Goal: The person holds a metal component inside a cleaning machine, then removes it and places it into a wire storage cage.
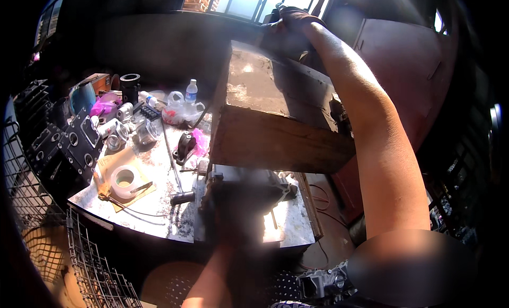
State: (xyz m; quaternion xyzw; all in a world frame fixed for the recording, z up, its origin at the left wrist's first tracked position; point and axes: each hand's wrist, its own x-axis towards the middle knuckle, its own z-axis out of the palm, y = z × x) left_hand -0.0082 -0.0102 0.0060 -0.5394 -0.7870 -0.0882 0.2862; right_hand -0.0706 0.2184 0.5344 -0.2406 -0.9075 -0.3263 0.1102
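Observation:
My right arm stretches up over a large brown box (275,135) with a worn top. Beyond the box, near the window, my right hand (298,19) looks dark, as if gloved. Its fingers seem closed round something small with a shiny end, too dark to name. My left forearm comes in from the lower middle. My left hand (225,226) is lost in dark blur at the bench's front edge, beside a grey metal engine part (283,194); its fingers are hidden. A short black cylinder (183,198) on a long thin bar lies left of that part.
A white tape roll (122,187) sits on brown card on the bench (159,223). Behind it are metal fittings (146,132), a plastic bottle (191,90) and bags. Black plates (79,143) lean at left by a wire basket (93,265). A reddish cabinet (400,69) stands right.

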